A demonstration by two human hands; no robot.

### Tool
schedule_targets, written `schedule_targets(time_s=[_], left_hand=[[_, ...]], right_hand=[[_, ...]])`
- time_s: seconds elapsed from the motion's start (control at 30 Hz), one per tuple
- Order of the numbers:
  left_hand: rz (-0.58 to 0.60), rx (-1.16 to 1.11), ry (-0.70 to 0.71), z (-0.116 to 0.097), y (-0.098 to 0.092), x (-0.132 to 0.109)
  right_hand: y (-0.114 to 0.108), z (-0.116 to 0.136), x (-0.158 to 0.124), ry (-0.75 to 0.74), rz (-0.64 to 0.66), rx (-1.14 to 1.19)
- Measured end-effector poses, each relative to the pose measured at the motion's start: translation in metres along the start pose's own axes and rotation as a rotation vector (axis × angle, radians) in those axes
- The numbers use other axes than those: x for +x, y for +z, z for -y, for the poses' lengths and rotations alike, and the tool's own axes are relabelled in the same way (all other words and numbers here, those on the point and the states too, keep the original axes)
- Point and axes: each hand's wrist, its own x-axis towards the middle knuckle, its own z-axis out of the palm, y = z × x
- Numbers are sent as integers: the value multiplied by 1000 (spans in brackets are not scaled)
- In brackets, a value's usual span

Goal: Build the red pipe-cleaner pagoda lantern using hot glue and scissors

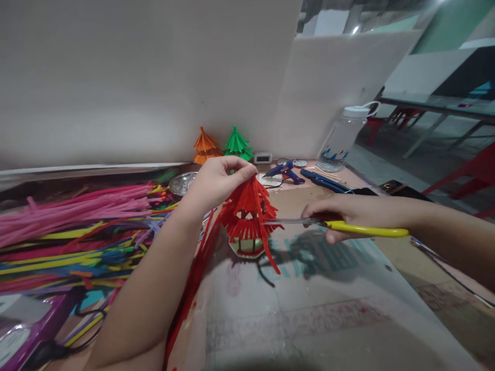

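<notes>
A small red tiered pavilion (240,226), built from pipe cleaners, stands on the work sheet. My left hand (222,180) is closed at its peak, thumb and fingers pinching the top end of a red pipe cleaner (271,257) that hangs down the front of the roof. My right hand (328,214) grips a pair of tweezers with a yellow handle (367,229), or a similar slim tool; its thin metal tip reaches left to the hanging strip. More red pipe cleaners (193,278) trail beside my left forearm.
Piles of coloured pipe cleaners (77,216) cover the left side. Behind the pavilion are orange (204,147) and green (236,144) models, a blue glue gun (284,171) and a metal bowl (182,181). A clear water bottle (340,139) stands at back right.
</notes>
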Motion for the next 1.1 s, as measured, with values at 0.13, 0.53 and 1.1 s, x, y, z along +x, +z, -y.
schedule_targets(time_s=[0.13,0.53,1.1], left_hand=[[4,4,-16,1,0,0],[20,24,-41,-1,2,0],[28,17,-44,0,2,0]], right_hand=[[-3,6,11,-24,240,2],[-2,10,26,-60,209,-45],[-2,17,26,-6,207,-145]])
